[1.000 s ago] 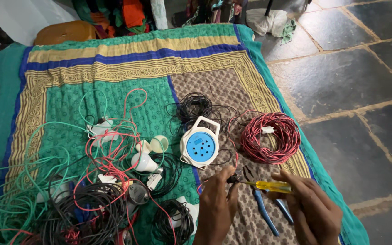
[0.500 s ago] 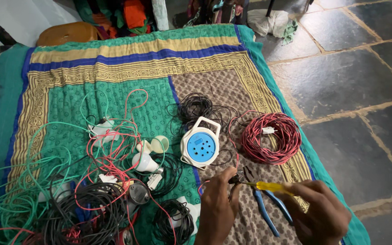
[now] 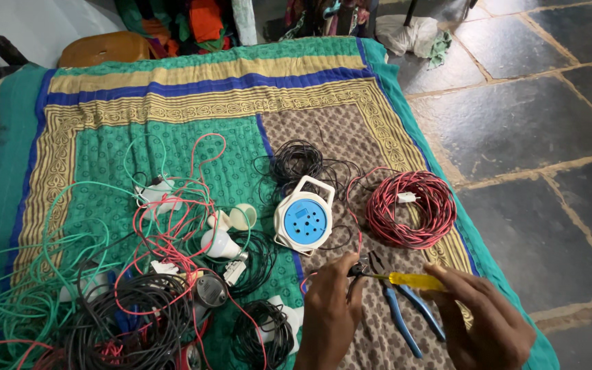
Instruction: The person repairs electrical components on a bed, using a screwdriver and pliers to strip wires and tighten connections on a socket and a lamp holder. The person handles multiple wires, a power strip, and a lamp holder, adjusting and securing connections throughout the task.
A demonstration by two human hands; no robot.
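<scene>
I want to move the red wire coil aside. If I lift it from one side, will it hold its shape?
Probably not: the red coil looks loosely wound, with no tie visible, so loops may sag and spill. A loose end trails toward the hands, likely dragging.

A cloth (image 3: 173,103) spreads over the frame's left and middle, with floor (image 3: 529,137) to the right. On it, tangled wires (image 3: 104,308) lie lower left, a cord reel (image 3: 303,220) at centre, a wire coil (image 3: 411,209) right of it, and pliers (image 3: 402,312) below.
</scene>
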